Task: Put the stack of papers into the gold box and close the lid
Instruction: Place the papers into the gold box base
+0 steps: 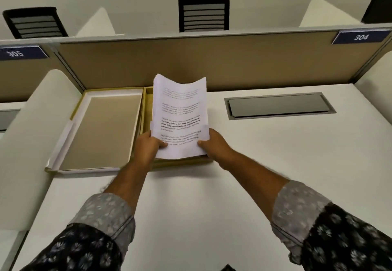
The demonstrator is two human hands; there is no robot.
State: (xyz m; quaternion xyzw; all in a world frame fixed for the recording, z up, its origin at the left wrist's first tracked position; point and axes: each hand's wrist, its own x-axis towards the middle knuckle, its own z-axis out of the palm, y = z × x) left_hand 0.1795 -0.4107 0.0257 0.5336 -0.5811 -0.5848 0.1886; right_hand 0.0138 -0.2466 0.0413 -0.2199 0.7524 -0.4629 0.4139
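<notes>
White worktop, filling the lower and middle frame and bounded at the rear by a tan partition. Directly on it, left of centre: an open gold box against the partition, and its lid lying inside-up, touching the box's left wall. Set flush into the surface at upper right: a grey rectangular cable hatch.

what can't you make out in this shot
Head view only:
- Inside of the gold box: mostly covered by the stack of papers.
- Print on the top sheet: too small and blurred to read.
- Fingers of the left hand and right hand: tucked under the papers.
- Chairs: seats hidden behind the partition.
</notes>
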